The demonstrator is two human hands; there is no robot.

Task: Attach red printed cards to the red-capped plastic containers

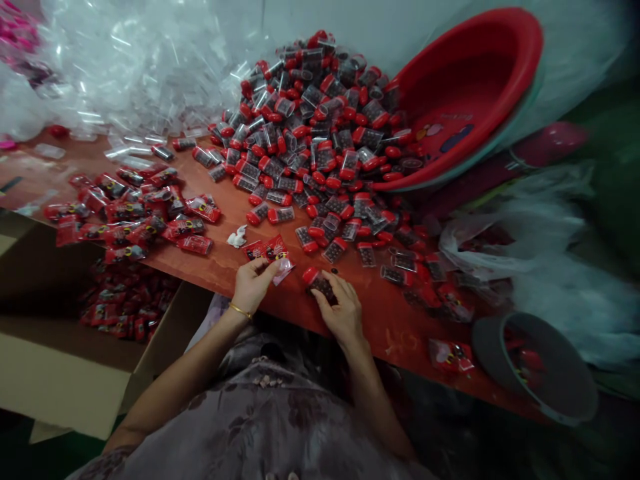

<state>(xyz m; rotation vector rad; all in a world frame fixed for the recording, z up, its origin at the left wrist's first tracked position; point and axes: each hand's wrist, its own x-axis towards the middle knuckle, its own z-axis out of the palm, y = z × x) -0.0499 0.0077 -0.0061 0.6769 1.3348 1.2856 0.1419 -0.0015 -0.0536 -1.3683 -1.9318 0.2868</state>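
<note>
Left hand (254, 283) pinching wrapper (283, 269); right hand (343, 311) clasping tube (320, 283).

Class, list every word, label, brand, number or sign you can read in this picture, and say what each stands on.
No text can be read for certain.
Red packets: print too small and blurred.
Red basin: a short line above the cartoon figures, too blurred.
Orange tabletop: pale marks near the front edge, unclear whether letters.
</note>
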